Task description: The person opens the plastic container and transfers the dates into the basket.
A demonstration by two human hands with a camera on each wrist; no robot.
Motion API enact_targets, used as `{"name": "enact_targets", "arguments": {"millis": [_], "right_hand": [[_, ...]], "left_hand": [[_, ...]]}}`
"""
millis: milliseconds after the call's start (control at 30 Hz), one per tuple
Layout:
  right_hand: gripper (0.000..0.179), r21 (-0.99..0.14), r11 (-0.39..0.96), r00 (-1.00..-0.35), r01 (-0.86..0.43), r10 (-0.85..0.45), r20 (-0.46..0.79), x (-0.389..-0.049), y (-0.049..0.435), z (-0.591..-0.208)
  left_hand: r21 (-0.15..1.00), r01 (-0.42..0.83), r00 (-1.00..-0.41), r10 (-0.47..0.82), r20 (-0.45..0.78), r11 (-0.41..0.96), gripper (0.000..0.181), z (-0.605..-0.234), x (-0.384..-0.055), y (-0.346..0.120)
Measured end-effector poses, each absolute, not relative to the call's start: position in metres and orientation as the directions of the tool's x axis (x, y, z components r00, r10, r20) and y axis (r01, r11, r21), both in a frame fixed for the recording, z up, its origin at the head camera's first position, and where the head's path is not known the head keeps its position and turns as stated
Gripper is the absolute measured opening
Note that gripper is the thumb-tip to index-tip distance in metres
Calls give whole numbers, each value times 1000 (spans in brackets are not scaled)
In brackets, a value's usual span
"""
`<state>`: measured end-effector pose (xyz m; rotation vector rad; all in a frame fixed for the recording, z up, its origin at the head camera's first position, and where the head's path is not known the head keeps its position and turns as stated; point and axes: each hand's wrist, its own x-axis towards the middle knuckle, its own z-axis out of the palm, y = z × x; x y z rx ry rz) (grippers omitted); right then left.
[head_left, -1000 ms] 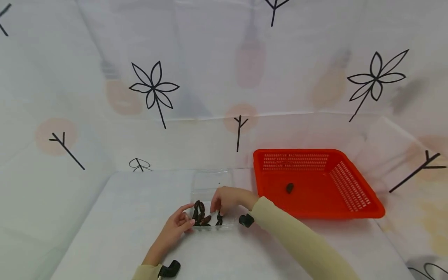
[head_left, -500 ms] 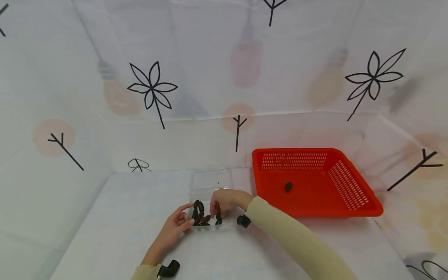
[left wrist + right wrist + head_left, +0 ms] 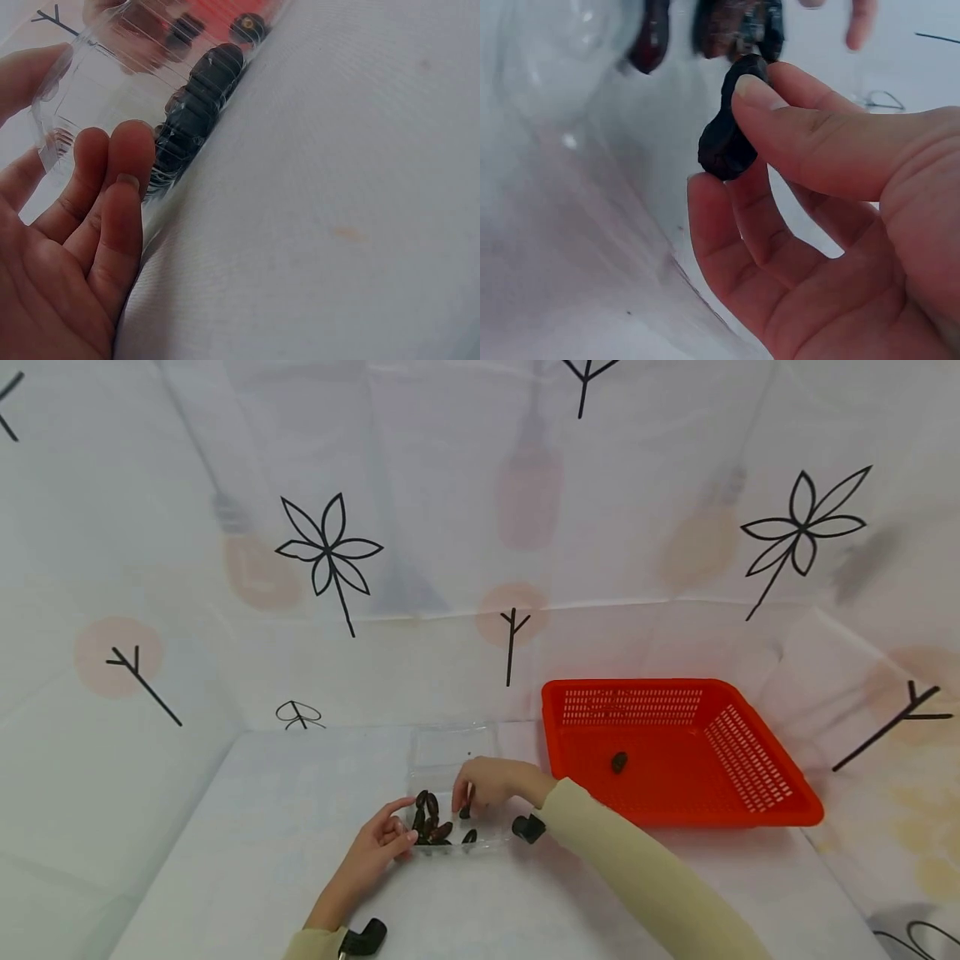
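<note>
My left hand (image 3: 375, 842) grips the left side of a clear plastic clamshell box (image 3: 455, 747), which lies with its lid folded back on the white table. Dark brown, wrinkled dates (image 3: 432, 806) crowd the box's left half. One more date (image 3: 470, 837) lies by the front wall, to the right of that cluster. Over the box's right half, my right hand (image 3: 495, 781) pinches a dark date (image 3: 726, 146) between thumb and fingers. Through the box wall in the left wrist view, a row of dates (image 3: 196, 105) shows beside my curled left fingers.
A red plastic basket (image 3: 682, 817) with slotted walls stands at the back right, close to my right forearm. A single dark date-like piece (image 3: 618, 762) lies in it. White patterned cloth (image 3: 442, 668) hangs behind the table.
My right hand has drawn slightly back from the front wall with a date in its fingers, apart now from the one left there. The left hand stays put.
</note>
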<state>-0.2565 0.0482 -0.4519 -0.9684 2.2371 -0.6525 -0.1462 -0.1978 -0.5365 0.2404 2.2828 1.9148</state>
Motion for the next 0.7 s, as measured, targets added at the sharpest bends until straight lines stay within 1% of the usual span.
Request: {"name": "enact_targets", "arguments": {"millis": [100, 233, 367, 567, 700], "right_hand": [[25, -674, 579, -545, -459, -783, -301, -259, 55, -447], [21, -723, 542, -556, -428, -789, -262, -262, 65, -437], [20, -763, 499, -571, -410, -793, -211, -264, 79, -423], [22, -805, 436, -617, -402, -779, -114, -273, 112, -404], [22, -812, 432, -671, -392, -738, -68, -278, 139, -395]], "left_hand": [[984, 27, -975, 220, -12, 175, 59, -537, -146, -198], [985, 32, -974, 228, -8, 170, 59, -538, -147, -198], [986, 46, -970, 241, 6, 161, 59, -541, -147, -199], [985, 54, -969, 246, 12, 162, 59, -541, -147, -199], [983, 45, -972, 235, 3, 176, 58, -540, -147, -199]]}}
